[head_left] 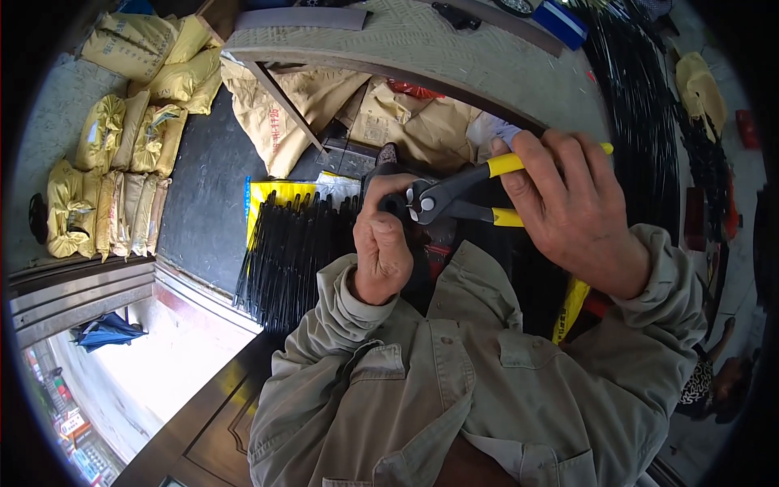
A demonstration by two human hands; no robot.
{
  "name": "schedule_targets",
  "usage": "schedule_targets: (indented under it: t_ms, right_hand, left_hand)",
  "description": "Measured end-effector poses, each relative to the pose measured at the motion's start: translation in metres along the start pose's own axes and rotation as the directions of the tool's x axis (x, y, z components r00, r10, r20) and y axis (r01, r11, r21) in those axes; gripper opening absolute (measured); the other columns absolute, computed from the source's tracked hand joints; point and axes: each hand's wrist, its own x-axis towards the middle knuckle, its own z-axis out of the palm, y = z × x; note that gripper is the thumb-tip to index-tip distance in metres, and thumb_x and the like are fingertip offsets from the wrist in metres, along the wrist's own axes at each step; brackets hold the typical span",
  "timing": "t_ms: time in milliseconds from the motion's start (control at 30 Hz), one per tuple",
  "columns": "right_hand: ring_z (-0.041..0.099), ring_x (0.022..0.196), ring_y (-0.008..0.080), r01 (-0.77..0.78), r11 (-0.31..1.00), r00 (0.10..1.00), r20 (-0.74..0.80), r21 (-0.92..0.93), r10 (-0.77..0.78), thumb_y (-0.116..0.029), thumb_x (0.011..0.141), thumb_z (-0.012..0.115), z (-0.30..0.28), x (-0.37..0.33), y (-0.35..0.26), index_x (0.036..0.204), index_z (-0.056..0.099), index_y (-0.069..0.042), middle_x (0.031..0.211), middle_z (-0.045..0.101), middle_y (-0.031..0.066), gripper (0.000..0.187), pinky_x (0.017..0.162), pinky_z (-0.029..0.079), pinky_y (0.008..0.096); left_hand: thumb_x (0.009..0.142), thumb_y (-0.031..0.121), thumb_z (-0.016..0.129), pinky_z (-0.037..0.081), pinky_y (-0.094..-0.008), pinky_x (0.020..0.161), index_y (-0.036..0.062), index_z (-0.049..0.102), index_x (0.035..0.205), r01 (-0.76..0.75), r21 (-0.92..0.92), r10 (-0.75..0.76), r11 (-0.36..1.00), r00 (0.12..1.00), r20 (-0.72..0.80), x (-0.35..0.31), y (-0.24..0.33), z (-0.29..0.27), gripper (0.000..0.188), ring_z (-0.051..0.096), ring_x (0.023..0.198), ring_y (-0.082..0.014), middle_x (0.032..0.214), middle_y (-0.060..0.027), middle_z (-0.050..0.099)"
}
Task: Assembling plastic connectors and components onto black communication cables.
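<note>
My right hand [578, 213] is wrapped round the yellow-sleeved handles of a pair of cutting pliers [451, 195], which are spread apart. Their metal jaws point left, up against a small black round-ended piece [393, 203]. That piece is pinched between the thumb and fingers of my left hand [378, 250]; most of it is hidden in the grip, so its kind is unclear. A dense bundle of thin black rods [294, 256] stands just left of my left hand, with a yellow sheet [280, 191] behind it.
Ahead of me runs a grey worktop [487, 61] with a blue box [560, 23] on it. Stuffed sacks [130, 154] are stacked at the far left. More long black strands [637, 122] hang at the right. A person [718, 381] shows partly at the lower right.
</note>
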Motion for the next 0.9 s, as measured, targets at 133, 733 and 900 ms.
schedule_targets:
  t_ms: [133,733,900]
  right_hand:
    - [0.051,0.084,0.0265,0.12,0.992,0.985,0.132,-0.041,-0.114,-0.011,0.075,0.056,-0.003,-0.006,0.005,0.087,0.057,-0.001,0.101,0.049,0.0138,0.016,0.07,0.044,0.0375]
    - [0.059,0.074,0.0168,-0.656,-0.036,0.666,0.555,0.754,-0.499,-0.005,0.082,0.052,0.013,-0.012,0.033,0.087,0.046,0.0,0.087,0.057,0.0085,0.01,0.062,0.049,0.0285]
    - [0.061,0.062,0.0144,-0.675,-0.015,0.649,0.584,0.738,-0.488,-0.007,0.084,0.048,0.005,-0.008,0.039,0.084,0.044,-0.001,0.085,0.06,0.008,0.007,0.051,0.049,0.0228]
  left_hand:
    - [0.092,0.044,0.028,0.038,-0.0245,0.074,-0.0055,0.05,0.103,-0.046,0.113,0.045,0.993,0.999,0.015,-0.002,-0.002,0.001,0.055,0.05,0.08,-0.0164,0.093,-0.0103,0.053]
    - [0.085,0.06,0.027,0.035,-0.0213,0.058,-0.0017,0.049,0.101,0.062,-0.107,-0.031,0.992,0.961,0.273,0.002,-0.003,-0.003,0.067,0.042,0.061,-0.0081,0.074,-0.0047,0.049]
    - [0.086,0.058,0.027,0.035,-0.0222,0.058,-0.0011,0.048,0.098,0.066,-0.15,-0.016,0.987,0.949,0.314,0.003,-0.003,-0.002,0.064,0.04,0.06,-0.0083,0.071,-0.0043,0.046]
